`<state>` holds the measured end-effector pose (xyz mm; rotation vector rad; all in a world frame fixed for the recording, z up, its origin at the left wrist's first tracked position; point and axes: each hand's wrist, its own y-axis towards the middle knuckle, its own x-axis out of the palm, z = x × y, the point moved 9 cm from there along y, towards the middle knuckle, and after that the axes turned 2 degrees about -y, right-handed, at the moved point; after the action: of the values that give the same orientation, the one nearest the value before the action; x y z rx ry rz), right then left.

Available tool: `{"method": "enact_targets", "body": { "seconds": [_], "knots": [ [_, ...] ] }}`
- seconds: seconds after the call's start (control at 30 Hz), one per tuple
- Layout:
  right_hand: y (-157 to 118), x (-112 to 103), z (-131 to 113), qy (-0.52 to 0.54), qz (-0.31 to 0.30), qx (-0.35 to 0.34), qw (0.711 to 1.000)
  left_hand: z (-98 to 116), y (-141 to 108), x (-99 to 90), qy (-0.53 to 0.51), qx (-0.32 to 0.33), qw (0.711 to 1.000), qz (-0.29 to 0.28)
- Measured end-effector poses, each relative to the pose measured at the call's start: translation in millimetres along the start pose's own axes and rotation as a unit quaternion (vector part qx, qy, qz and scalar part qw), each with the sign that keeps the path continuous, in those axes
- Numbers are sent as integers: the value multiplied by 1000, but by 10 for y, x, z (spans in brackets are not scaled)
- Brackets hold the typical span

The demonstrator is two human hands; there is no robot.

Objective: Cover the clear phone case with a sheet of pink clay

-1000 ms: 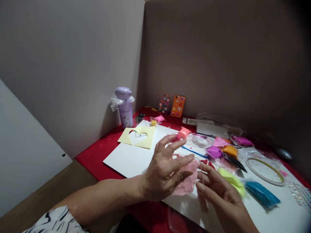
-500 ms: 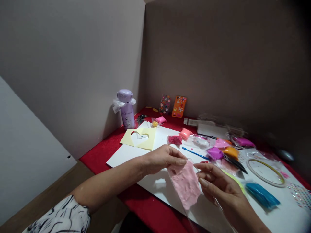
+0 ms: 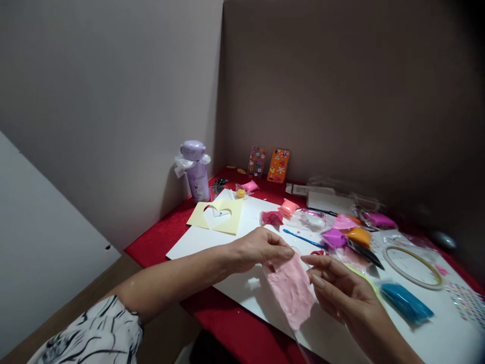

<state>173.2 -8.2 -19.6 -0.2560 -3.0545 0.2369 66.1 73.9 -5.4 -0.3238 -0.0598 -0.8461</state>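
Note:
My left hand (image 3: 265, 246) pinches the top edge of a clear phone case (image 3: 302, 345), thumb in front, at the middle of the view. Pale pink clay (image 3: 291, 293) lies over the upper part of the case as a thin, uneven sheet with a ragged lower edge. A small opening shows near its upper left corner. At the right edge, the curled fingers and thumb of my right hand (image 3: 341, 288) close on the case's side. The fingers behind the case are hidden.
A white board (image 3: 189, 244) lies on a red cloth (image 3: 151, 237). On it are a yellow card with a heart cutout (image 3: 195, 216), a blue tool (image 3: 303, 237), bagged clays, black scissors (image 3: 366, 253), a teal packet (image 3: 406, 303) and a hoop (image 3: 413, 280). Behind stand a purple bottle (image 3: 198, 182) and an orange phone case (image 3: 279, 166).
The clay-covered case has shifted slightly downward and tilted a little. My right fingers have moved slightly along its right edge. The view has shifted a little; the other things stay put.

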Motion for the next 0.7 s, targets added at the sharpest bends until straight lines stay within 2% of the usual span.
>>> {"method": "enact_targets", "body": {
  "seconds": [0.07,0.3,0.37,0.5,0.7],
  "knots": [
    [12,-21,16,7,6,7,1000,-1,16,18,-9,-3,1000,-9],
    [42,-77,26,16,17,16,1000,10,1,82,-57,-50,993,-95],
    [39,-100,10,14,30,10,999,22,10,64,-59,-44,993,-90],
    [38,-166,-43,-28,62,-23,997,17,49,-13,-79,-20,996,-33],
    [71,-211,-4,-64,71,-52,994,-131,58,62,-209,-39,977,-33]
  ]
}}
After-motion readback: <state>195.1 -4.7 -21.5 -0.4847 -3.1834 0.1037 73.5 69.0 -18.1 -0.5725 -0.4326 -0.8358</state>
